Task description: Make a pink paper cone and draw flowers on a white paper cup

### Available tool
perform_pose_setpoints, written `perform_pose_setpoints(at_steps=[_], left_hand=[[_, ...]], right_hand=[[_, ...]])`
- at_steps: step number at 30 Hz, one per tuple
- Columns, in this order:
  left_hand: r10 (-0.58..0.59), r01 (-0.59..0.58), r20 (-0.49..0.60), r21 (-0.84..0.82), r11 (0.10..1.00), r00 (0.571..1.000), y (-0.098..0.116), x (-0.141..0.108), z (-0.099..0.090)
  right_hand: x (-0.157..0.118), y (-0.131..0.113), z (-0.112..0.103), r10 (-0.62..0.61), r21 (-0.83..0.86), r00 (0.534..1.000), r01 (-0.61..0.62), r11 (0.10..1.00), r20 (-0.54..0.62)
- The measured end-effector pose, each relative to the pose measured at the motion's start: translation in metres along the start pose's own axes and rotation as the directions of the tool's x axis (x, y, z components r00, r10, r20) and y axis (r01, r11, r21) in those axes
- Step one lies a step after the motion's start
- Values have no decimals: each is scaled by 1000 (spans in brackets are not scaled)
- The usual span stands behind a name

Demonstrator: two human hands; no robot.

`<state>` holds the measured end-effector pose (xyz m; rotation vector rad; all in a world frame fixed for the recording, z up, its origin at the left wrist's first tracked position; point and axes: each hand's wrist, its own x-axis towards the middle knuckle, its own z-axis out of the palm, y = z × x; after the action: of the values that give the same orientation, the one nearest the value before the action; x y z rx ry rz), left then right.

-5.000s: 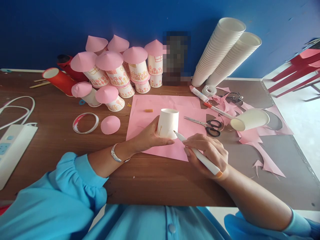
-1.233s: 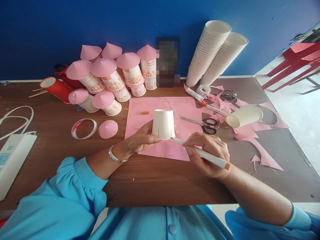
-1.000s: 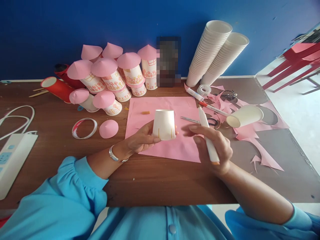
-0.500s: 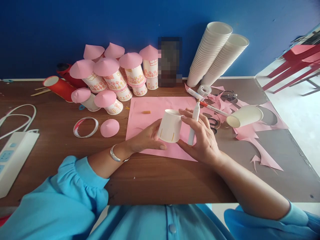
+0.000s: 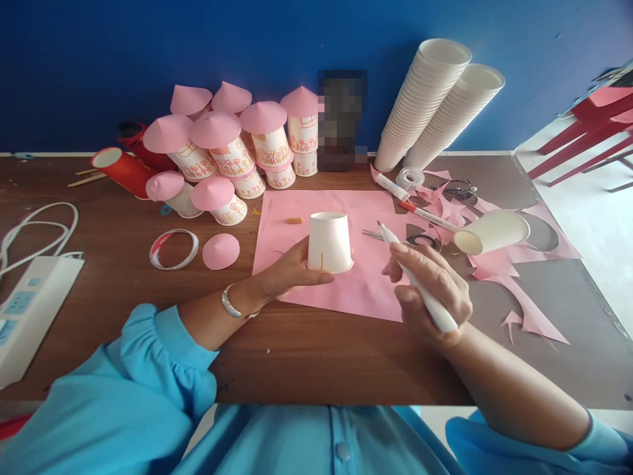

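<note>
My left hand (image 5: 291,270) grips a white paper cup (image 5: 329,239) that is held upside down, its rim at the bottom. A short yellow-brown line shows low on the cup's side. In my right hand (image 5: 438,290) is a white marker (image 5: 420,284), its uncapped brownish tip pointing up and to the left, apart from the cup. Beneath both hands lies a pink paper sheet (image 5: 366,290). On the sheet rests a small brown marker cap (image 5: 294,220). Scissors (image 5: 420,241) lie behind my right hand, partly hidden by it.
Decorated cup towers with pink cone roofs (image 5: 214,130) stand at the back left. Tall stacks of paper cups (image 5: 425,99) lean at the back right. Pink scraps (image 5: 524,297), a lying cup (image 5: 494,231) and an orange-capped marker (image 5: 428,216) are on the right. A power strip (image 5: 37,310) sits far left.
My right hand has let go of the cup and moved right and down, swinging the marker to point its tip at the cup. My left hand has turned the cup slightly.
</note>
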<state>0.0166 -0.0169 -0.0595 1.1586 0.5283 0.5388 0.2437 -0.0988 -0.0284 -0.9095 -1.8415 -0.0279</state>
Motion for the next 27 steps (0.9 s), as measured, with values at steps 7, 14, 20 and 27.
perform_pose_setpoints(at_steps=[7,14,20,27], left_hand=[[61,-52,58,-147,988,996,-6,1,-3],[58,-48,86,-116,992,995,-5,0,-4],[19,-11,72,-106,994,997,-1,-1,-2],[17,-10,93,-80,997,995,-2,-1,-5]], right_hand=[[9,-18,-6,100,68,992,-105,992,71],[6,-19,-2,61,88,995,-67,994,73],[8,-19,-2,64,78,995,-70,995,73],[8,-18,-1,61,75,996,-66,995,69]])
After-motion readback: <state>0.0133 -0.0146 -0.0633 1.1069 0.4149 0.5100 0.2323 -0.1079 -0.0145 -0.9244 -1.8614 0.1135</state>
